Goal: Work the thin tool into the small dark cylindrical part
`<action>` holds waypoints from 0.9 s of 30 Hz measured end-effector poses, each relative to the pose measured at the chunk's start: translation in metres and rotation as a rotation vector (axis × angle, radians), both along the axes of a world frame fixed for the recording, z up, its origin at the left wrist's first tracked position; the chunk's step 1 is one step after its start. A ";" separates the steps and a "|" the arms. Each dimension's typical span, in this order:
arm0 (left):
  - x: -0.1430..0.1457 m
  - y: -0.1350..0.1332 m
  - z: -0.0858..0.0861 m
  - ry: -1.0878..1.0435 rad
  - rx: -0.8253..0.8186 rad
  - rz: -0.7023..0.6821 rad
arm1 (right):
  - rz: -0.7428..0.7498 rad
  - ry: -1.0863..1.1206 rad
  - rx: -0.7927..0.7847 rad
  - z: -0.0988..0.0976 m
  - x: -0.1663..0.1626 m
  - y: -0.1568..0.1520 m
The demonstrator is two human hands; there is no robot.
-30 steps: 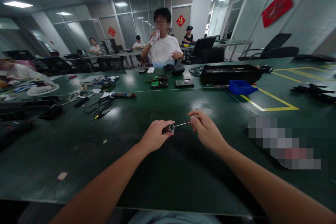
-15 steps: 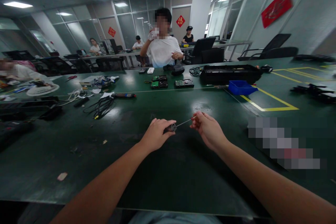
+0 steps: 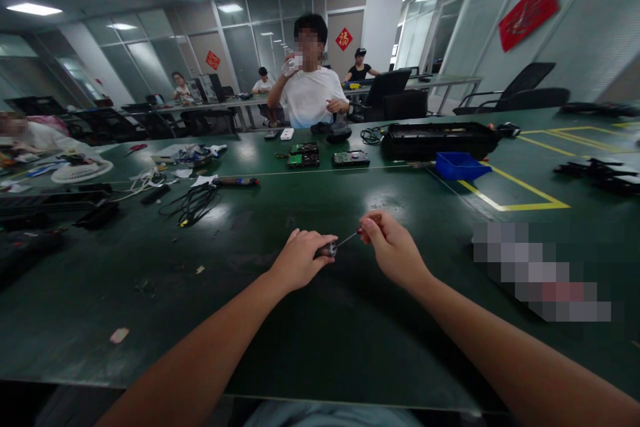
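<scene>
My left hand (image 3: 299, 257) is closed around a short dark cylindrical handle with a silver end (image 3: 327, 250), held just above the green table (image 3: 310, 333). My right hand (image 3: 393, 247) pinches the reddish end of a thin metal bit (image 3: 347, 238), whose other tip sits at the handle's silver opening. The two hands are close together at the table's middle, the bit slanting up from left to right.
Black cables (image 3: 193, 203) and a pen-like tool (image 3: 235, 181) lie to the far left. Circuit boards (image 3: 303, 156), a long black case (image 3: 440, 140) and a blue bin (image 3: 459, 166) stand farther back. A person in a white shirt (image 3: 313, 97) drinks across the table.
My right hand has tilted the bit from level to slanting and drawn slightly closer to the handle. The person opposite raised the bottle higher.
</scene>
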State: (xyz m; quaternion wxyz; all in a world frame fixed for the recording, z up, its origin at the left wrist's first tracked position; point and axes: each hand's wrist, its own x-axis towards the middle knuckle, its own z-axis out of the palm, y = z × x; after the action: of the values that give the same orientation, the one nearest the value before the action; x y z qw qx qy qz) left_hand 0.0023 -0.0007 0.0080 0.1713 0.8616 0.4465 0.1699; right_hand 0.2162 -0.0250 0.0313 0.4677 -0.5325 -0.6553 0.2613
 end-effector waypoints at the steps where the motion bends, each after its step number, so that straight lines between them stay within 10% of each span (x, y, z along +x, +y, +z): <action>1: 0.000 0.000 -0.001 0.005 -0.003 -0.003 | 0.007 -0.039 0.015 0.001 0.000 -0.001; 18: -0.003 0.007 0.016 -0.589 -0.312 0.181 | -0.093 -0.200 0.096 0.007 0.009 0.000; 27: 0.009 0.002 0.043 -0.236 -0.271 0.139 | -0.134 -0.174 0.156 0.011 0.013 0.000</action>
State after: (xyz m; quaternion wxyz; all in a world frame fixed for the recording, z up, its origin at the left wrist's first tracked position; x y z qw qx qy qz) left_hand 0.0116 0.0011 0.0512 0.3248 0.7718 0.5007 0.2193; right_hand 0.2290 -0.0255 0.0425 0.4656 -0.5578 -0.6745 0.1306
